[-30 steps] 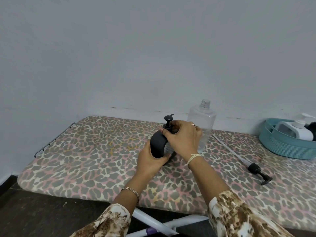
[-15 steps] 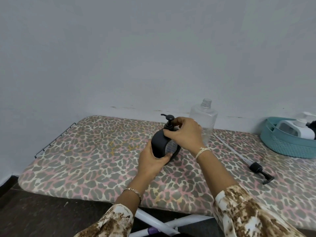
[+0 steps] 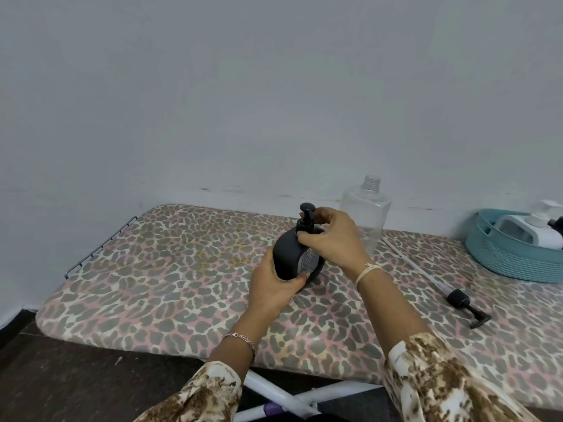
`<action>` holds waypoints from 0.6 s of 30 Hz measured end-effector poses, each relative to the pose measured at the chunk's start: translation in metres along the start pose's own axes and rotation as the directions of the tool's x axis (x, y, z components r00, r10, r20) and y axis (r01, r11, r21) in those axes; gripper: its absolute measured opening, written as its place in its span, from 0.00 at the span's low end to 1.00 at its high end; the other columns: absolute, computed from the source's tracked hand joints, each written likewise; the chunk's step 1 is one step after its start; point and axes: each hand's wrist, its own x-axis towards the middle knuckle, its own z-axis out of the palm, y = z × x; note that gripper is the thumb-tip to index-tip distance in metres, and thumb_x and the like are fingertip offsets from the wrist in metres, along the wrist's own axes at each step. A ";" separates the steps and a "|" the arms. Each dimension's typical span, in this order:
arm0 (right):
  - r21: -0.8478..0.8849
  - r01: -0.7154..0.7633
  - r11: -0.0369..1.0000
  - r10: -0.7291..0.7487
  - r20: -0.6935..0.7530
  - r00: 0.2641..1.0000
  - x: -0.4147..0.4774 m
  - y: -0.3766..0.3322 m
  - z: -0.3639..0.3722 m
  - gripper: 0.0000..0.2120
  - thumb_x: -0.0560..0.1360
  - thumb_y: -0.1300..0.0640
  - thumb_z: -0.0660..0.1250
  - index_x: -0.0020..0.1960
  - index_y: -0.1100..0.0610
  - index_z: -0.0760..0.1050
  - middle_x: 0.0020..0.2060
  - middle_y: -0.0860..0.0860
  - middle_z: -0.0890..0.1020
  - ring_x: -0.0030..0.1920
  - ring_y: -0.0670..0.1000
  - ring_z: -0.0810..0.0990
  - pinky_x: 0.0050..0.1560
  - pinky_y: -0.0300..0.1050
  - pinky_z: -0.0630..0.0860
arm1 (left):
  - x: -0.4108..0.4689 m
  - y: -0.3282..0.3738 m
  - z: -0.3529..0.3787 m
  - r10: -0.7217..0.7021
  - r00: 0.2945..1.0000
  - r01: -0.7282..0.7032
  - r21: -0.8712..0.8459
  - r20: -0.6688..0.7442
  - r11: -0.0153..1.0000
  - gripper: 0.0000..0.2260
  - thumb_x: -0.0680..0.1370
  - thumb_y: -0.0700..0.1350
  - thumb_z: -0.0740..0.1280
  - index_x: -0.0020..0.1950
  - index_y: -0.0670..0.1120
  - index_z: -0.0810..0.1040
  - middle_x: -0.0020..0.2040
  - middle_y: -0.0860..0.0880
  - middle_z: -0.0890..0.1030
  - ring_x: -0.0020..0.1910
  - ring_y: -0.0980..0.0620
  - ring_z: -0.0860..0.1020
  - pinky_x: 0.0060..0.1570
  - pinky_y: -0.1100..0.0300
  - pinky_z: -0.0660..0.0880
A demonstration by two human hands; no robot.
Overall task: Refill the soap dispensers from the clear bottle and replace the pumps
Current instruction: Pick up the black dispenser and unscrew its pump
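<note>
A black round soap dispenser (image 3: 288,257) stands on the leopard-print ironing board (image 3: 170,269). My left hand (image 3: 272,287) grips its lower body from the near side. A black pump (image 3: 306,219) sits in its neck, and my right hand (image 3: 330,236) pinches the pump's collar with curled fingers. Just behind my right hand stands the clear bottle (image 3: 367,208), uncapped and looking empty. A second black pump (image 3: 463,303) with a long clear tube lies loose on the board at the right.
A teal basket (image 3: 511,260) at the right edge holds a white dispenser (image 3: 530,231) lying on its side. A wire rack (image 3: 97,248) juts from the board's left end. The wall rises right behind the board. White board legs cross below.
The pump head has turned round; its nozzle, which pointed right and then left, no longer sticks out to a side. My right hand's fingers have shifted round the collar. The left hand keeps its grip.
</note>
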 end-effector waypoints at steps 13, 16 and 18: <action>-0.129 -0.040 0.991 0.016 -0.184 0.983 -0.003 0.002 0.016 0.22 0.56 0.31 0.68 0.41 0.43 0.70 0.40 0.39 0.78 0.50 0.48 0.78 0.56 0.56 0.72 | 0.001 -0.002 0.001 -0.003 1.000 0.003 0.045 -0.009 0.999 0.28 0.66 0.46 0.79 0.64 0.53 0.75 0.55 0.56 0.81 0.54 0.59 0.79 0.57 0.55 0.78; -0.123 -0.080 0.989 0.062 -0.147 0.987 -0.001 0.000 0.016 0.13 0.62 0.42 0.72 0.43 0.43 0.73 0.39 0.38 0.78 0.52 0.48 0.77 0.58 0.55 0.68 | 0.000 0.000 0.001 -0.003 1.000 0.004 0.047 -0.016 0.999 0.27 0.66 0.46 0.79 0.63 0.54 0.74 0.55 0.56 0.81 0.55 0.59 0.79 0.57 0.55 0.78; -0.138 -0.065 0.988 0.051 -0.105 0.993 -0.002 -0.003 0.014 0.13 0.64 0.46 0.71 0.47 0.43 0.74 0.43 0.38 0.78 0.57 0.49 0.75 0.58 0.51 0.65 | 0.000 0.000 0.001 -0.003 1.000 0.004 0.043 -0.016 0.999 0.27 0.66 0.46 0.79 0.62 0.54 0.74 0.56 0.56 0.81 0.55 0.59 0.79 0.57 0.55 0.78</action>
